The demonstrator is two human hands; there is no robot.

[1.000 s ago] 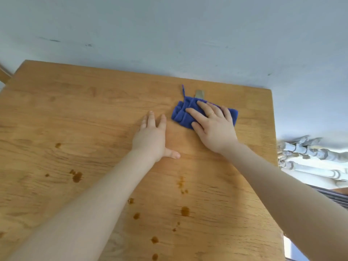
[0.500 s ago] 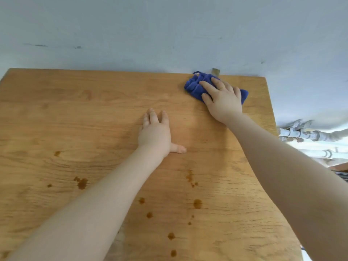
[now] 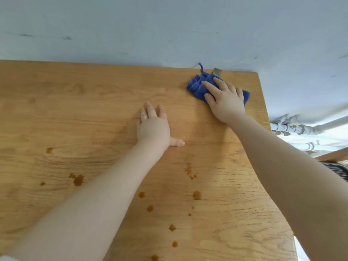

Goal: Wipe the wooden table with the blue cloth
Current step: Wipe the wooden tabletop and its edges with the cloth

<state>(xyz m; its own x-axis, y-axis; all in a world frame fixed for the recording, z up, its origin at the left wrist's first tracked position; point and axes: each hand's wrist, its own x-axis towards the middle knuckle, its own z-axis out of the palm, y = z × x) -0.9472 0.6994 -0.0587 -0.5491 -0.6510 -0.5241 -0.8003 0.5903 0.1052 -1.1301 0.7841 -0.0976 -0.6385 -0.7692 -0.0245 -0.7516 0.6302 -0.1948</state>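
Since half-second ago, right hand [image 3: 227, 100] little moved, flat open on blue cloth [image 3: 197, 87] at desk [image 3: 94, 110] 1 o'clock corner; left hand [image 3: 153, 127] open, flat mid-desk.

**Pale Wall, Pipes at the Right**

We see a pale blue-grey wall [image 3: 169, 29] filling the far half of the view, marked with a few dark scuffs at far left. To the right, past the desk's edge, we find white pipes [image 3: 293, 128] with joints running along the base of the wall. Near them sits a slanted wooden bar [image 3: 333, 156] and a dark ribbed object [image 3: 337, 169], too cropped to identify. Light is soft and even.
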